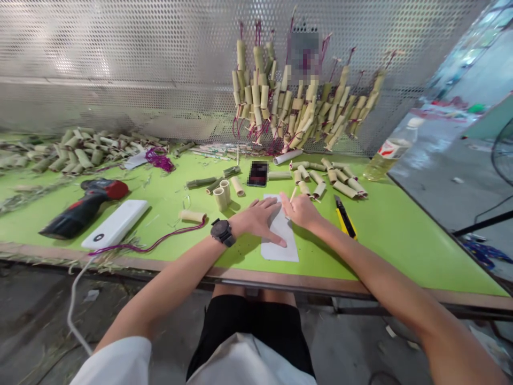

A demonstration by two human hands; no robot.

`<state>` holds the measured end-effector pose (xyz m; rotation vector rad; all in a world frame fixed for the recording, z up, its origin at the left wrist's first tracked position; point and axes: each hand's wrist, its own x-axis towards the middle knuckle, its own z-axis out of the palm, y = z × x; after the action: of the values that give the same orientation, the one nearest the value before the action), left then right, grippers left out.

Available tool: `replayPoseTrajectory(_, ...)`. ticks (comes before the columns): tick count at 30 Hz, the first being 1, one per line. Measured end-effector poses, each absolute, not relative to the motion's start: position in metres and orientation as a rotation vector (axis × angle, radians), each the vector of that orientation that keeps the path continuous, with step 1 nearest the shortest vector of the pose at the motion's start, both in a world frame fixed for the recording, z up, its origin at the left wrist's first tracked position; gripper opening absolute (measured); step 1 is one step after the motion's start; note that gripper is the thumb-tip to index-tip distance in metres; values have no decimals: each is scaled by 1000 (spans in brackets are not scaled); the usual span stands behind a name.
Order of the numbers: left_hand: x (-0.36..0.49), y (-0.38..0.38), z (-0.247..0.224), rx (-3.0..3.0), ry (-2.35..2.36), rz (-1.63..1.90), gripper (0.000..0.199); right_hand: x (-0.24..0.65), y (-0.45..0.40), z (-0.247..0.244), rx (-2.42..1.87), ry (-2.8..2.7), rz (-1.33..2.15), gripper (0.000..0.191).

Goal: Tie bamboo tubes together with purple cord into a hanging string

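Note:
A white sheet of paper (280,251) lies on the green tabletop in front of me. My left hand (256,218) rests flat on it, fingers stretched out and thumb spread, with a dark watch on the wrist. At the paper's far right edge, my right hand (303,212) is closed around a thin pale stick (294,193), whose upper end pokes out above the fingers; its lower end is hidden. Just right of that hand lies a yellow and black utility knife (345,218). Beyond the paper are a small dark blurred-out object (257,174) and bamboo pieces (279,175).
At left lie a power drill (84,208), a white power bank (116,224) and a bamboo tube (192,216) on purple cord. Behind are a heap of bamboo tubes (80,152) and strung bamboo (296,107) against perforated metal. A bottle (390,149) stands at right.

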<state>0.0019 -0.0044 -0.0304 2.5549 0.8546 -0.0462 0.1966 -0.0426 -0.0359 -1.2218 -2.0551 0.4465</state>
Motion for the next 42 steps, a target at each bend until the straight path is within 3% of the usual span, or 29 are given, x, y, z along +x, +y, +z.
replayPoseTrajectory(9,5,-8,-25,2535,915,-65,140,196,-45,-29,-1176,-2212,433,76)
replayPoseTrajectory(13,4,-8,-25,2545,890,-86,134,194,-45,-28,-1141,-2236,648,75)
replayPoseTrajectory(25,5,-9,-23,2551,890,-40,136,195,-39,-33,-1199,-2233,456,73)
replayPoseTrajectory(29,4,-11,-22,2556,865,-59,132,201,-33,-34,-1171,-2258,532,72)
replayPoseTrajectory(33,2,-9,-20,2535,916,-80,139,219,-24,-21,-1315,-2122,208,72)
replayPoseTrajectory(36,-2,-5,-9,2547,958,-175,137,223,-35,-3,-1336,-2026,326,73)
replayPoseTrajectory(38,-3,-6,5,2566,986,-203,127,221,-48,9,-1333,-1891,540,71)
replayPoseTrajectory(42,4,-20,41,2560,809,31,79,218,-72,17,-1250,-1743,891,57)
